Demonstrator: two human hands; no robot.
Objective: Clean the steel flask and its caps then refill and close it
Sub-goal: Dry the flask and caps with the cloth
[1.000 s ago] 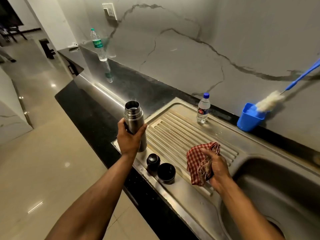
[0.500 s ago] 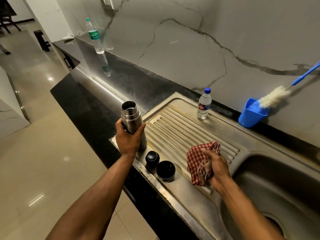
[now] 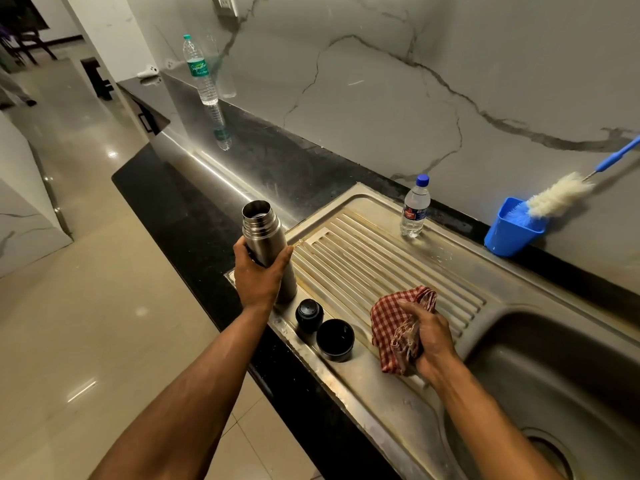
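Steel flask (image 3: 266,242), open at the top, stands upright at the left end of the draining board (image 3: 374,258); the left hand (image 3: 258,275) has its grip closed around the flask body. Two black caps (image 3: 323,327) stand just beside it. The right hand (image 3: 427,336) grips a red checked cloth (image 3: 389,323) on the board.

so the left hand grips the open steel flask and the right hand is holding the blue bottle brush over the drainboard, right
Not quite. The head view shows the right hand gripping a red checked cloth over the drainboard, not the brush. The blue bottle brush stands in the blue cup by the wall. The left hand does grip the open steel flask.
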